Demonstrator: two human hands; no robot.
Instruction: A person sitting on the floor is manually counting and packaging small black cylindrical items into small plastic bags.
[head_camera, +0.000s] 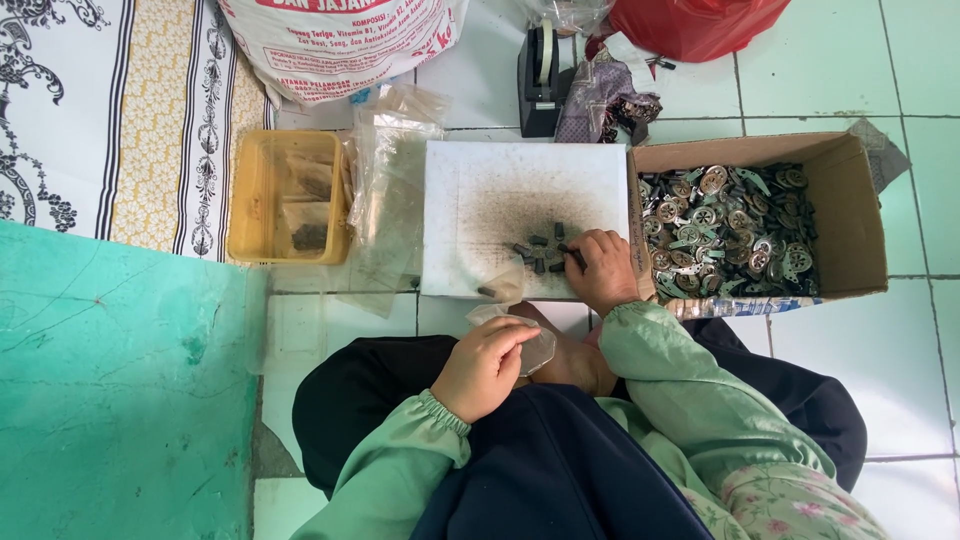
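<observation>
My left hand (484, 366) rests above my lap, fingers closed on a small clear plastic bag (536, 347). My right hand (604, 268) reaches onto a white board (470, 180) on the floor, its fingertips pinching one small dark metal piece (572, 254). Several more of these small dark pieces (537, 251) lie in a loose cluster just left of that hand, on a dark smudged patch of the board. One stray piece (487, 292) lies near the board's front edge.
A cardboard box (860, 215) of round metal parts stands right of the board. A yellow plastic tub (252, 200) and loose clear bags (392, 170) lie to the left. A tape dispenser (541, 75), a white sack (340, 40) and a red bag (690, 25) sit behind. A green mat (120, 400) covers the left.
</observation>
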